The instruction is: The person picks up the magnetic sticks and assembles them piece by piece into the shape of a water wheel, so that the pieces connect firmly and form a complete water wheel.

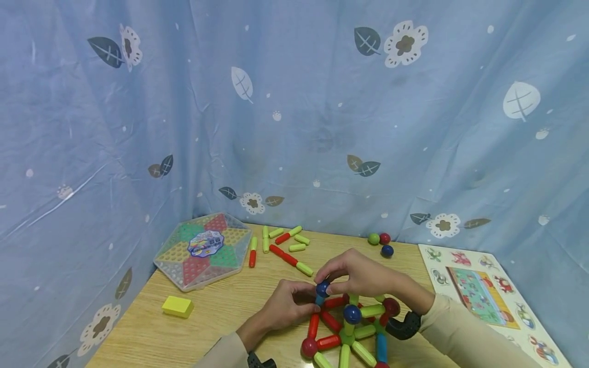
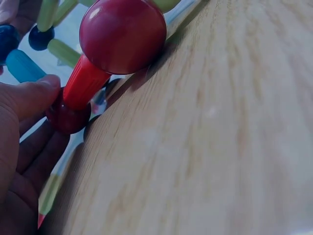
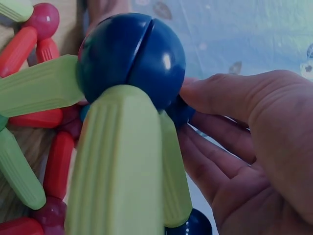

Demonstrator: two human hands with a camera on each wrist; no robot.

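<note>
A structure of magnetic rods and balls stands at the table's front, with red, light green and blue rods (image 1: 381, 347) between dark red, blue and green balls. My left hand (image 1: 286, 307) pinches a dark red ball (image 2: 68, 116) at its left side, thumb close to the foot of a short blue rod (image 2: 24, 66). At that rod's upper end, my right hand (image 1: 358, 273) holds a blue ball (image 1: 322, 289) between thumb and fingers. Another blue ball (image 3: 132, 58), atop light green rods (image 3: 115, 161), partly hides the held one in the right wrist view.
Loose red and light green rods (image 1: 290, 259) lie behind the left hand. Three balls (image 1: 387, 251) sit at the back right. A hexagonal board-game box (image 1: 204, 250) and a yellow block (image 1: 178, 306) are on the left, a picture sheet (image 1: 488, 301) on the right. Curtains surround the table.
</note>
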